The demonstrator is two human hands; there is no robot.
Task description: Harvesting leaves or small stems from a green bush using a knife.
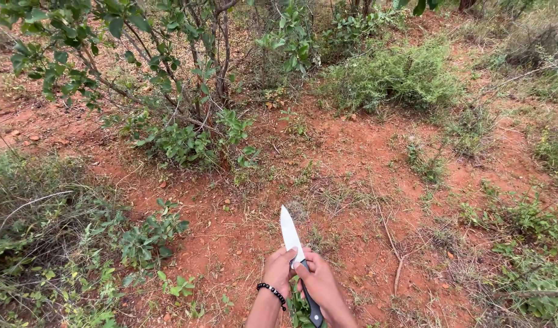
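A knife with a long pale blade (pixel 289 233) and a black handle (pixel 313 308) points away from me over red earth. My right hand (pixel 320 284) grips the handle near the blade's base. My left hand (pixel 280 269), with a black bead bracelet (pixel 272 293) on the wrist, rests its fingers against the lower part of the blade. Both hands are low in the middle of the head view. A small green plant (pixel 298 310) shows beneath them, partly hidden.
A leafy shrub (pixel 170 73) with thin branches stands ahead on the left. A grey-green bush (pixel 391 76) grows ahead on the right. Grass and low weeds (pixel 42 243) crowd the left side. Dry twigs (pixel 394 249) lie on the red soil.
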